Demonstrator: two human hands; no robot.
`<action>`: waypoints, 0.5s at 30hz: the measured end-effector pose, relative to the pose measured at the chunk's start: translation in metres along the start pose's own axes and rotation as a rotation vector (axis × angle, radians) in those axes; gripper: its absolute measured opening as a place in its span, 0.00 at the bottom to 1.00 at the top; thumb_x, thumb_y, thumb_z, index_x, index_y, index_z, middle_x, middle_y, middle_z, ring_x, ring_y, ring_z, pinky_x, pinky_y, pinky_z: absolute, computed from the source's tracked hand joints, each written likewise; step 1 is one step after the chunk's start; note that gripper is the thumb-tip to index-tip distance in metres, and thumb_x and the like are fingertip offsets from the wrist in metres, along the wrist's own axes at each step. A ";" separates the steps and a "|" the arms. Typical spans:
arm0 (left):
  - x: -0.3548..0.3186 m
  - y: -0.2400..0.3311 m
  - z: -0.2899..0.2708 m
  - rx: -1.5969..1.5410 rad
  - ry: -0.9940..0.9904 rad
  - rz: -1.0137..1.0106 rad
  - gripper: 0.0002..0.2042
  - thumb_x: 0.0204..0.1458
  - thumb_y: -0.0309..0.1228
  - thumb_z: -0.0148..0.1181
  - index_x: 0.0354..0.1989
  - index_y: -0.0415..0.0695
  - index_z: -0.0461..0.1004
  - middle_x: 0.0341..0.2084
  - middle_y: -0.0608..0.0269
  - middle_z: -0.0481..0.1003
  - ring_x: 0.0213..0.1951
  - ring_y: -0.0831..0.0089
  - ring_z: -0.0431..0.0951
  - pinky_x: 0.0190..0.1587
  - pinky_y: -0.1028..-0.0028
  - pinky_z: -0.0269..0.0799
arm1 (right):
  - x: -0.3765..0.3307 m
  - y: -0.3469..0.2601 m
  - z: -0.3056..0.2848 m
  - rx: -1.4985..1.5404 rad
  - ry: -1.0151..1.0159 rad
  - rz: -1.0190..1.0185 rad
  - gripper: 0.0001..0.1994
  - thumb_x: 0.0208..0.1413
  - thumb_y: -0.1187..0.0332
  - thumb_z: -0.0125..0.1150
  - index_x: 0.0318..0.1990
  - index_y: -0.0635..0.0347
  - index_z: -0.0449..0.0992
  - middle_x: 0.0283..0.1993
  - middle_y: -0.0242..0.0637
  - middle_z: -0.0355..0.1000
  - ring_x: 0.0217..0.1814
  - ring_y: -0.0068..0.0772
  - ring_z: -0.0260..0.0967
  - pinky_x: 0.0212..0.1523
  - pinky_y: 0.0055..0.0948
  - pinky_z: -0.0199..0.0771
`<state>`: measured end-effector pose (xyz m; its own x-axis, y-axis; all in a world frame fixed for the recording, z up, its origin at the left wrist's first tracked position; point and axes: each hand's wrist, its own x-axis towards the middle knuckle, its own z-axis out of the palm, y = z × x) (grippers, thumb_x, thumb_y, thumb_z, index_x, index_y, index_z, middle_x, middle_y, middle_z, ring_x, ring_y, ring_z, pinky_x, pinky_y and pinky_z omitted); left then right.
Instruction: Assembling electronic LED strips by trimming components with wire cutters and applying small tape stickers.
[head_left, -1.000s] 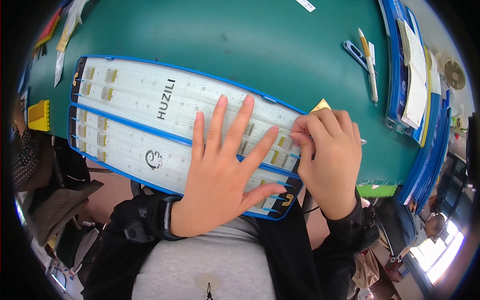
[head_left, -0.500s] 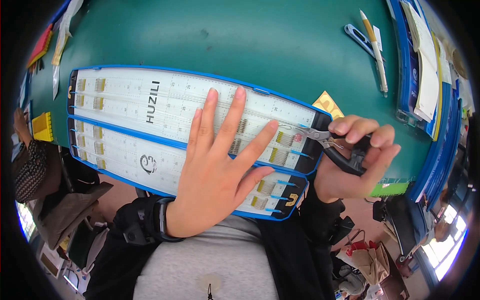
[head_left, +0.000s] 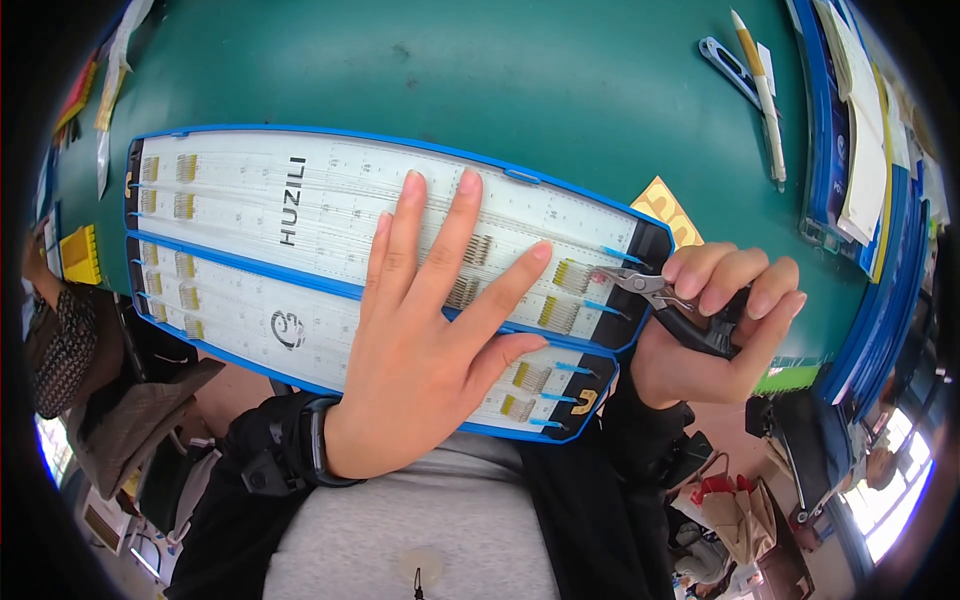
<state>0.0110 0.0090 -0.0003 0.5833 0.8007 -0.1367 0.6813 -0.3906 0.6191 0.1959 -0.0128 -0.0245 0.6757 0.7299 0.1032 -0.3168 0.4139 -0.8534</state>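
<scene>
My left hand (head_left: 428, 330) lies flat with spread fingers on a long white tray with blue edges (head_left: 250, 215). The tray holds rows of small gold parts (head_left: 558, 312) and rests across the near edge of a green table (head_left: 450, 80). At the tray's right end, my right hand (head_left: 715, 330) grips small black-handled pliers (head_left: 672, 305). Their metal tips point left and touch the tray's black end piece beside thin blue strips (head_left: 620, 256).
A yellow card (head_left: 668, 208) lies just beyond the tray's right end. Blue tweezers (head_left: 728, 68) and a pen (head_left: 758, 90) rest at the back right, beside stacked blue trays with papers (head_left: 860, 160). A yellow block (head_left: 78, 255) sits at the left edge. Bags stand on the floor at lower right.
My right hand has drawn back from the tray's right end and now holds the pliers with their tips at the tray. My left hand has stayed pressed flat on the tray.
</scene>
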 end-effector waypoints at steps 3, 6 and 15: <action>0.000 0.000 0.001 -0.007 0.005 0.004 0.29 0.40 0.34 0.70 0.57 0.57 0.73 0.68 0.46 0.50 0.68 0.37 0.45 0.64 0.46 0.46 | -0.001 -0.001 0.001 -0.016 0.001 -0.009 0.18 0.69 0.56 0.26 0.30 0.53 0.56 0.18 0.37 0.58 0.17 0.35 0.60 0.25 0.34 0.69; -0.001 0.000 0.000 0.007 0.002 0.003 0.29 0.41 0.34 0.70 0.57 0.56 0.73 0.68 0.46 0.50 0.68 0.37 0.45 0.65 0.47 0.46 | -0.001 0.000 -0.001 -0.006 -0.021 -0.012 0.18 0.69 0.55 0.26 0.30 0.53 0.56 0.18 0.37 0.58 0.18 0.35 0.61 0.25 0.34 0.69; 0.001 0.000 0.000 0.049 -0.027 0.012 0.29 0.42 0.34 0.69 0.58 0.56 0.72 0.68 0.44 0.49 0.68 0.36 0.45 0.65 0.47 0.45 | -0.002 -0.002 0.005 -0.109 -0.102 0.000 0.14 0.68 0.58 0.32 0.29 0.51 0.55 0.19 0.32 0.54 0.21 0.30 0.57 0.28 0.31 0.64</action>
<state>0.0114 0.0095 0.0002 0.6029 0.7835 -0.1505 0.6946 -0.4227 0.5821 0.1920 -0.0122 -0.0201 0.6032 0.7834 0.1497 -0.2391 0.3567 -0.9031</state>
